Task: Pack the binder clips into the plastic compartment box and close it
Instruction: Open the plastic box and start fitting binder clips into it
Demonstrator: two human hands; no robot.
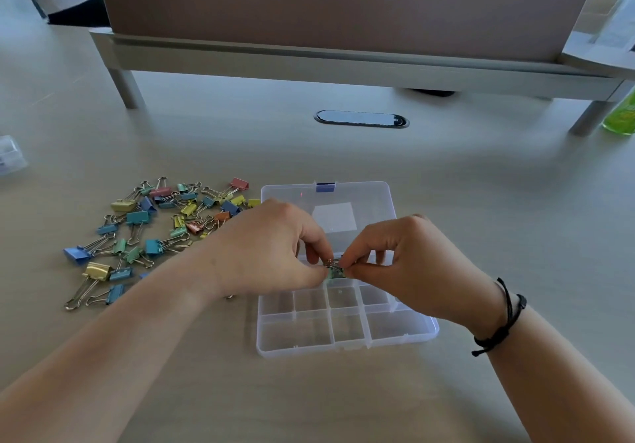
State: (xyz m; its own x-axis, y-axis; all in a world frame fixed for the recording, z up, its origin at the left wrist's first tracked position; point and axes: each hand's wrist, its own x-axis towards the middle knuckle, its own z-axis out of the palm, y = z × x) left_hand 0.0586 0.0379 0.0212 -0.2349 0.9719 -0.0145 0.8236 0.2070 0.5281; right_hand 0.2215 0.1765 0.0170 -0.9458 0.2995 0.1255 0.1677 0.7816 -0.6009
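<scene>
The clear compartment box (347,319) lay open on the desk (481,202), its visible near compartments bare. Above it, the left hand (275,250) and right hand (402,264) together pinched one small green binder clip (334,270). The loose binder clips (154,229) lay scattered left of the box.

Clear compartment box (347,325) lies open beside scattered colourful binder clips (151,233)

Binder clips (151,236) lie scattered on the table (481,202), left of the compartment box (347,325).
</scene>
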